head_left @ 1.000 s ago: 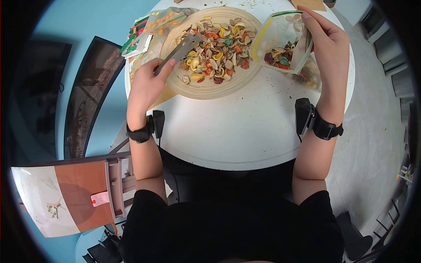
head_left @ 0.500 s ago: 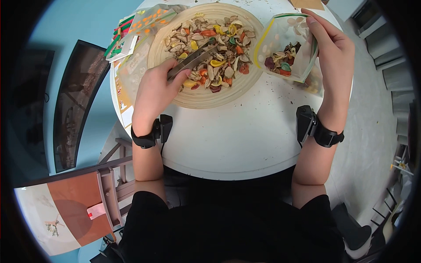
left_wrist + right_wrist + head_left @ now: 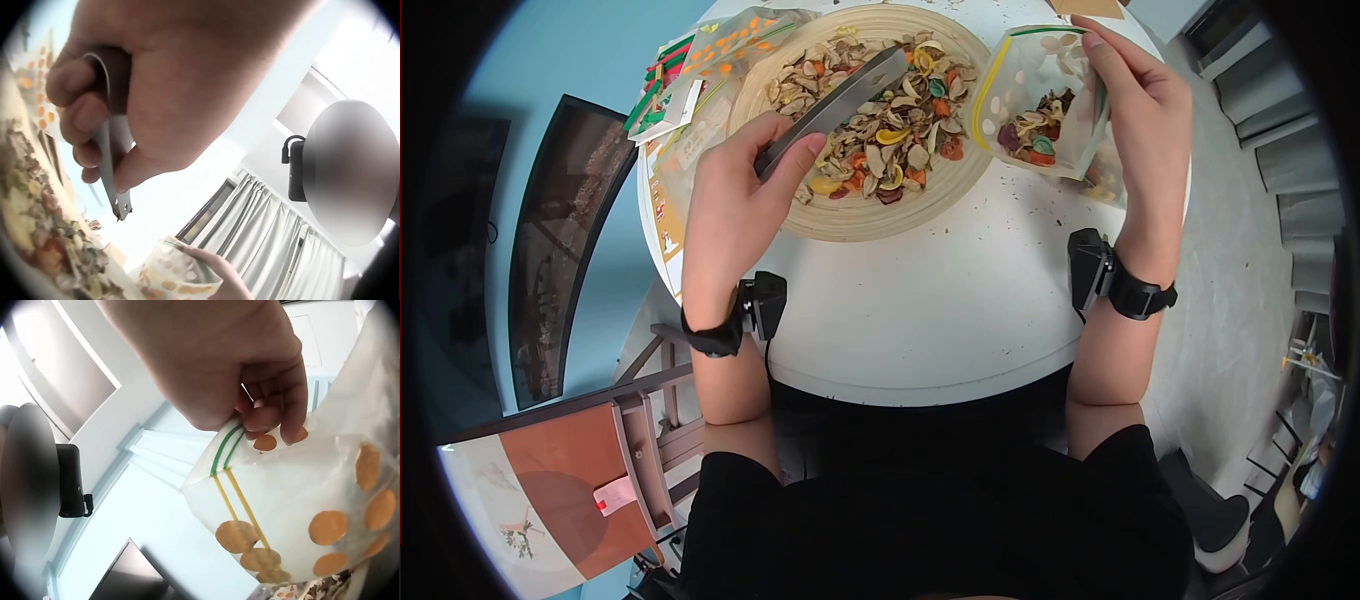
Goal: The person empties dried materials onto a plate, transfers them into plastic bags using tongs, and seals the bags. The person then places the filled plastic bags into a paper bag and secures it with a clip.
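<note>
The bag [image 3: 1020, 70] is to the right of the tongs [image 3: 840, 105], with the right part of the round plate [image 3: 940, 198] in between. The tongs are long and thin, and they slant away from the person and to the right, over the heap of dried bits [image 3: 918, 157] on the plate. Their tips aim at the far side of the plate more than straight at the bag. The left hand [image 3: 735, 190] is nearer the plate, and its grip is curled round the tongs near their bent end. The right hand [image 3: 1140, 105] is next to the bag, and its grip pinches the far right part of the bag's top edge, so the mouth looks wide open. The tongs are smooth grey metal, with little holes near the tips and a few dark crumbs stuck there; I can't tell if a bigger bit is caught inside. The plate is pale, with fine rings going round and round like wood. The bits on it are dry and curly, mostly tan, with some yellow, orange, red and green. The bag is thin, see-through and a bit wrinkly, with big orange dots [image 3: 328, 528] and yellow and green lines by its mouth. Some mixed bits sit inside it. The table [image 3: 920, 310] is white and smooth, with tiny crumbs near the plate.
</note>
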Action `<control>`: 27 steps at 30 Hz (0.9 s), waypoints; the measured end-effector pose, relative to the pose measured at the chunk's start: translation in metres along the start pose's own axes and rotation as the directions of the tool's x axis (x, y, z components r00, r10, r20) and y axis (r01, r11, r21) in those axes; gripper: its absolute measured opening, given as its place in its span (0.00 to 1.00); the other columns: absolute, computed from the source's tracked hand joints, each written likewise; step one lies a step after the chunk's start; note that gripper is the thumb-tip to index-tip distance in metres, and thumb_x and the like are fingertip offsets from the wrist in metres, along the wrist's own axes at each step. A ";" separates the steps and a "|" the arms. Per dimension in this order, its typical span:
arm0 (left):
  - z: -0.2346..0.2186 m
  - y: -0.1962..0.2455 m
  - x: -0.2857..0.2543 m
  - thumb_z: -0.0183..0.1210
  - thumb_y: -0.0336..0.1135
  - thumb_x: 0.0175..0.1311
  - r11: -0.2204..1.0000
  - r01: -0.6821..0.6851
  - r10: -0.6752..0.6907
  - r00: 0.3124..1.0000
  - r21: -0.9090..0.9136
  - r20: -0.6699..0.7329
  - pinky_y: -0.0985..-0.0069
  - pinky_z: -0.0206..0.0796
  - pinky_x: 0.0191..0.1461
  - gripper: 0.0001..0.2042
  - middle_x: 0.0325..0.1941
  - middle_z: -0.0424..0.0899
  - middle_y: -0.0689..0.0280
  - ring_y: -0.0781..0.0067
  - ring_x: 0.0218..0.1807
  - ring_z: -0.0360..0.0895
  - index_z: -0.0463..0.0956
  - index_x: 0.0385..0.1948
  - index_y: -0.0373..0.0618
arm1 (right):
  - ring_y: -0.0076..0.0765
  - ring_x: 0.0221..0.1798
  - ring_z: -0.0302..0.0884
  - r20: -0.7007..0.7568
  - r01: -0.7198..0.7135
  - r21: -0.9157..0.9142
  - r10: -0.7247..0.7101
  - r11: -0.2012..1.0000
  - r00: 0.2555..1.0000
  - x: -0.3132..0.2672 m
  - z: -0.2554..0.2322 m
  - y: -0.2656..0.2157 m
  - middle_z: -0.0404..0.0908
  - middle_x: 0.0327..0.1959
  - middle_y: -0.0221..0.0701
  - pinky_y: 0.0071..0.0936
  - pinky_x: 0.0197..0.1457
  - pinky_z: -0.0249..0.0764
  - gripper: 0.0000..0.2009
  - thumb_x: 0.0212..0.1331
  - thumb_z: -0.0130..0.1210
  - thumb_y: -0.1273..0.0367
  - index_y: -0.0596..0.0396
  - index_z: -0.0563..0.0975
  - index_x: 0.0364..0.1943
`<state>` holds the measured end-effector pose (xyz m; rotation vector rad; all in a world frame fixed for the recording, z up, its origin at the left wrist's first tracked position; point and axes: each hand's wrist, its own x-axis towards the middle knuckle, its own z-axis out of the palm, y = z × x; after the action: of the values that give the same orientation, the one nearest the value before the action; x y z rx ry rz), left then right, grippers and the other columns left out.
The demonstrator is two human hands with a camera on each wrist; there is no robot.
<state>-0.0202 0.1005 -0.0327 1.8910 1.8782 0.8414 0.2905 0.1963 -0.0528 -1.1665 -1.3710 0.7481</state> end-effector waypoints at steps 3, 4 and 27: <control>0.000 0.023 -0.009 0.66 0.39 0.68 0.994 -0.029 0.032 0.999 -0.106 0.026 0.76 0.53 0.26 0.13 0.18 0.71 0.67 0.80 0.22 0.61 0.80 0.35 0.36 | 0.13 0.30 0.69 -0.015 -0.001 -0.037 0.000 0.999 1.000 -0.005 0.007 -0.009 0.78 0.26 0.19 0.16 0.34 0.65 0.14 0.68 0.61 0.64 0.55 0.88 0.51; 0.007 0.029 -0.008 0.67 0.39 0.68 0.988 -0.063 0.067 0.997 -0.139 0.028 0.76 0.54 0.26 0.13 0.18 0.71 0.67 0.80 0.22 0.62 0.80 0.36 0.36 | 0.13 0.30 0.69 -0.021 0.012 -0.064 -0.013 0.998 1.000 -0.006 0.009 -0.011 0.78 0.26 0.19 0.16 0.34 0.65 0.14 0.68 0.61 0.64 0.54 0.88 0.51; 0.013 -0.004 0.002 0.65 0.45 0.66 0.941 0.040 -0.067 0.995 0.337 0.069 0.60 0.75 0.41 0.16 0.32 0.87 0.51 0.47 0.38 0.85 0.83 0.42 0.39 | 0.14 0.35 0.72 -0.057 0.002 -0.033 -0.004 0.999 0.998 -0.002 0.009 -0.007 0.79 0.28 0.19 0.15 0.41 0.68 0.13 0.68 0.61 0.65 0.52 0.88 0.52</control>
<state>-0.0156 0.1045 -0.0450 2.0180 2.1198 0.4402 0.2798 0.1939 -0.0491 -1.2026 -1.3418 0.6872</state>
